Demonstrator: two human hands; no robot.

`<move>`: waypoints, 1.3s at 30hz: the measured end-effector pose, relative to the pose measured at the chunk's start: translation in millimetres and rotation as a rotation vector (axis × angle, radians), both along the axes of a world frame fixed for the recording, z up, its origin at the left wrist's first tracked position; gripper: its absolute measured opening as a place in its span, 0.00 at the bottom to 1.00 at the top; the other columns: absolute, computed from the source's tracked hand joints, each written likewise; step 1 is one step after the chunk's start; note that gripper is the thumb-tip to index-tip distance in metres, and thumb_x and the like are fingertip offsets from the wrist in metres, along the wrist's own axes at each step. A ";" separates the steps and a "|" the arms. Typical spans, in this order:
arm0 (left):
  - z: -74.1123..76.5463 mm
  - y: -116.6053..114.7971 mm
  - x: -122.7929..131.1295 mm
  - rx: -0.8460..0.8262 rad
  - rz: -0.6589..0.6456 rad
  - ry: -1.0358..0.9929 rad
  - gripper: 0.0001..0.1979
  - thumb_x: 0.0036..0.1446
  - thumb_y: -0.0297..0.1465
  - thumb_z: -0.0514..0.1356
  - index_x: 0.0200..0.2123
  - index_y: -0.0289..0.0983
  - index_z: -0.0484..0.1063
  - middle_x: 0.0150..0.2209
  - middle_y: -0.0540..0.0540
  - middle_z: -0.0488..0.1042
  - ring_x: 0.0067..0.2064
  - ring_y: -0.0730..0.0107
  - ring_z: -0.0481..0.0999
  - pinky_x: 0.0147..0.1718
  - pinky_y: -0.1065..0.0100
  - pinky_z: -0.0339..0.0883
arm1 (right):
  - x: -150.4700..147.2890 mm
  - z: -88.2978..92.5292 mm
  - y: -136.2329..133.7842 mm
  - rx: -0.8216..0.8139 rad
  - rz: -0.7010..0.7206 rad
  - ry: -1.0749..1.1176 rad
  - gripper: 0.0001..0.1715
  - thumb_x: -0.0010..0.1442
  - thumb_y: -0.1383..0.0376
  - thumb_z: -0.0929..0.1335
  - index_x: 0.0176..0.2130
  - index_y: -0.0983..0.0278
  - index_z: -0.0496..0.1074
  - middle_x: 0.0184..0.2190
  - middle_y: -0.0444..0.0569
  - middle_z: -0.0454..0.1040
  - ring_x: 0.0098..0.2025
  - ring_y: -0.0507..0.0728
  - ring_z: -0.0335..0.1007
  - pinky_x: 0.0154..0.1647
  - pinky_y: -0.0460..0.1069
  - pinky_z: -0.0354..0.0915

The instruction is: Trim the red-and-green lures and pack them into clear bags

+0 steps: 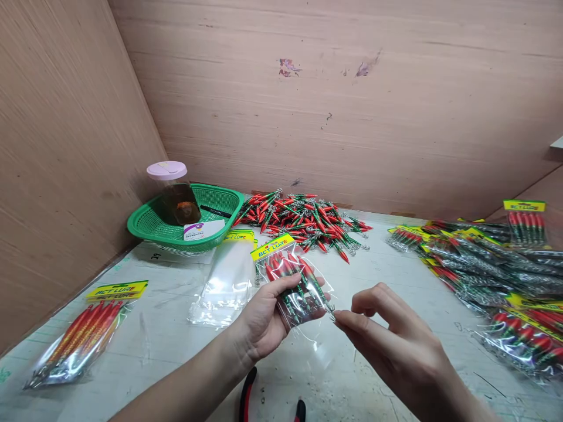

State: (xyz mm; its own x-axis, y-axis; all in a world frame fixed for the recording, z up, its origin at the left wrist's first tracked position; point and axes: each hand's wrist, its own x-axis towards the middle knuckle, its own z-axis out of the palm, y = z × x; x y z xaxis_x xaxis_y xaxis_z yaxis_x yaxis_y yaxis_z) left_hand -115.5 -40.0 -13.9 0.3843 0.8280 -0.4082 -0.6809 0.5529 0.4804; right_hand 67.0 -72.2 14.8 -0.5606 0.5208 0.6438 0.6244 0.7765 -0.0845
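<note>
While our left hand [270, 310] is closed around a clear packet [273, 248] of red-and-green lures above the table, our right hand [396, 343], apart from it, pinches the hooks [331, 310] of one lure at the packet's right edge; the green basket [152, 225] holds a pink-lidded cup [178, 202] with dark contents, a white card [203, 230] and a black pen [215, 211]; clear bags [222, 287] lie flat before it; a sleeve [118, 290] of orange-red lures sits to our left, and filled packets [484, 264] heap up to our right.
</note>
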 end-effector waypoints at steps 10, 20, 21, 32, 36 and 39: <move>-0.5 0.0 -1.9 0.021 -0.011 0.069 0.11 0.55 0.27 0.60 0.41 0.30 0.75 0.41 0.37 0.78 0.39 0.59 0.78 0.32 0.60 0.76 | 2.4 -8.3 -0.9 -0.023 -0.032 0.035 0.09 0.60 0.75 0.65 0.39 0.65 0.72 0.29 0.48 0.63 0.30 0.52 0.59 0.27 0.47 0.58; 2.3 -3.7 1.7 0.027 -0.051 0.065 0.10 0.56 0.29 0.59 0.40 0.30 0.74 0.41 0.37 0.78 0.36 0.60 0.79 0.31 0.61 0.75 | 1.8 -8.4 0.4 -0.012 -0.038 0.044 0.08 0.60 0.73 0.64 0.37 0.65 0.72 0.27 0.47 0.65 0.29 0.52 0.61 0.26 0.47 0.60; 2.4 -3.8 2.2 0.019 -0.047 0.065 0.10 0.57 0.29 0.59 0.40 0.31 0.74 0.42 0.37 0.78 0.36 0.59 0.79 0.31 0.61 0.75 | 1.3 -9.5 -0.3 -0.011 -0.039 0.046 0.08 0.60 0.73 0.64 0.37 0.65 0.72 0.27 0.47 0.66 0.29 0.52 0.61 0.26 0.47 0.60; 3.7 -4.1 1.6 0.030 -0.064 0.060 0.12 0.57 0.28 0.59 0.44 0.30 0.73 0.39 0.38 0.78 0.35 0.61 0.78 0.32 0.59 0.75 | 1.9 -11.6 -3.4 -0.005 -0.062 0.095 0.07 0.59 0.74 0.66 0.38 0.65 0.72 0.27 0.47 0.66 0.29 0.52 0.62 0.26 0.47 0.61; 3.6 -6.0 2.2 0.029 -0.076 0.050 0.12 0.57 0.28 0.59 0.43 0.30 0.73 0.39 0.38 0.78 0.35 0.61 0.78 0.33 0.59 0.75 | 0.1 -10.1 -4.7 0.004 -0.068 0.150 0.11 0.58 0.74 0.66 0.40 0.63 0.72 0.26 0.46 0.66 0.28 0.52 0.63 0.25 0.47 0.61; 2.1 -7.3 2.8 0.015 -0.096 0.036 0.10 0.56 0.28 0.59 0.42 0.31 0.74 0.39 0.38 0.78 0.35 0.61 0.79 0.33 0.58 0.75 | -0.4 -13.9 -4.8 0.014 -0.084 0.193 0.08 0.57 0.75 0.67 0.35 0.64 0.71 0.25 0.45 0.65 0.27 0.52 0.62 0.25 0.47 0.60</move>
